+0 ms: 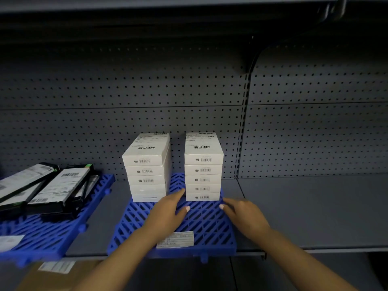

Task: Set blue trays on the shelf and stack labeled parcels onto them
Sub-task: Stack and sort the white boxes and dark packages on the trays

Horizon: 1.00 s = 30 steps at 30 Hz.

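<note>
Grey metal shelf holds our blue slatted plastic tray, two stacks of white labeled parcels at its far edge. Left hand, right hand: relaxed, empty, near right stack. Near half unfilled.

Blue lattice tray, white barcoded parcels, grey perforated back panel.
</note>
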Tool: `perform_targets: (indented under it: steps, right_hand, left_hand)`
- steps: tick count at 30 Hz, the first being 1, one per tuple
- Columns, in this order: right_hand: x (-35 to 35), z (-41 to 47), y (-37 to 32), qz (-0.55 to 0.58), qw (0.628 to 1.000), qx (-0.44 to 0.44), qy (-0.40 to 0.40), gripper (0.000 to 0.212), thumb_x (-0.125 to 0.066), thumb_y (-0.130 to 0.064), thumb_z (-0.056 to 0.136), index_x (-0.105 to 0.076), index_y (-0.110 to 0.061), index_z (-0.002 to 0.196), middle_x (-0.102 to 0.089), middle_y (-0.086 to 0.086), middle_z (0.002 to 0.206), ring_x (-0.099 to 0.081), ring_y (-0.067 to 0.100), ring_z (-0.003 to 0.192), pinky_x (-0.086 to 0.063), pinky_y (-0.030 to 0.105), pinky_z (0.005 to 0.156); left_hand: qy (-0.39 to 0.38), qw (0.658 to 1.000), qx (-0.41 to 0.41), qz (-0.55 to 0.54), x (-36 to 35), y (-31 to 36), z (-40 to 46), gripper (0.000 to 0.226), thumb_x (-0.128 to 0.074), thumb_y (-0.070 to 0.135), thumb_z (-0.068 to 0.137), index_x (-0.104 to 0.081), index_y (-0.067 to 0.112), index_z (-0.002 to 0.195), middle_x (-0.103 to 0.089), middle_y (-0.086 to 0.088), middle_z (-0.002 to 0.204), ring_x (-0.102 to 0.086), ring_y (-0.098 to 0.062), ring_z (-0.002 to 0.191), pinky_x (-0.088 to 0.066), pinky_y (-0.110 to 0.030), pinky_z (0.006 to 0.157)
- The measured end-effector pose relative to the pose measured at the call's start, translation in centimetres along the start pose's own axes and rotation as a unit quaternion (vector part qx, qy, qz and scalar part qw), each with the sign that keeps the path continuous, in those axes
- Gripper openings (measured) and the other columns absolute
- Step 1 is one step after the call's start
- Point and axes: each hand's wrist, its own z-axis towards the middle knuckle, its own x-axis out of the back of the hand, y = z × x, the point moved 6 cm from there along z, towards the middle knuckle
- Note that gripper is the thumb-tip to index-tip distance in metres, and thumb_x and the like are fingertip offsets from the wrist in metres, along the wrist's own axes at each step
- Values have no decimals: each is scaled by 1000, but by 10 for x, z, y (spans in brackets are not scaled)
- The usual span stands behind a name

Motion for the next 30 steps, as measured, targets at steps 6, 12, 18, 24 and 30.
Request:
perform_targets:
  steps: [6, 12, 18, 24, 30]
  right_hand:
    - [15, -16, -32, 35, 998, 44, 23, 44, -46, -43, 96, -51, -22, 135, -56, -7, 133, -54, 10, 115, -44, 22, 94]
    - [6, -6, -82, 79, 994, 71, 1, 44, -49, -39, 96, -49, -22, 137, -50, -6, 139, -48, 11, 124, -38, 17, 98]
    - [-29, 26, -119, 37, 997, 31, -57, 52, -47, -44, 96, -43, -19, 141, -58, 5, 131, -55, 18, 116, -43, 26, 97]
    - [-52, 50, -142, -28, 996, -21, -85, 43, -44, -40, 99, -54, -10, 127, -62, 12, 120, -57, 27, 110, -46, 36, 91]
    - [-66, 64, -146, -116, 990, -55, -57, 30, -43, -37, 98, -62, -13, 96, -66, 8, 90, -61, 25, 83, -43, 31, 65]
  left_hand:
    - [75, 997, -22, 18, 31, -19, -28, 51, -57, 44, 89, -48, 25, 136, -50, 11, 135, -45, -9, 123, -38, -24, 102]
    - [145, 987, 32, 56, 73, -61, -47, 21, -61, 43, 86, -61, 28, 102, -61, 15, 103, -56, -5, 92, -46, -21, 68]
    - [59, 982, 150, 101, 76, -118, -40, 40, -56, 54, 86, -50, 26, 115, -60, 7, 112, -57, -10, 96, -53, -32, 73]
    - [-18, 993, 114, -27, 55, -142, -22, 53, -57, 51, 87, -42, 31, 134, -56, 7, 127, -52, -16, 114, -50, -37, 90]
    - [-74, 988, 96, -97, 38, -152, -19, 74, -53, 68, 78, -25, 38, 140, -43, 9, 139, -46, -12, 122, -46, -38, 98]
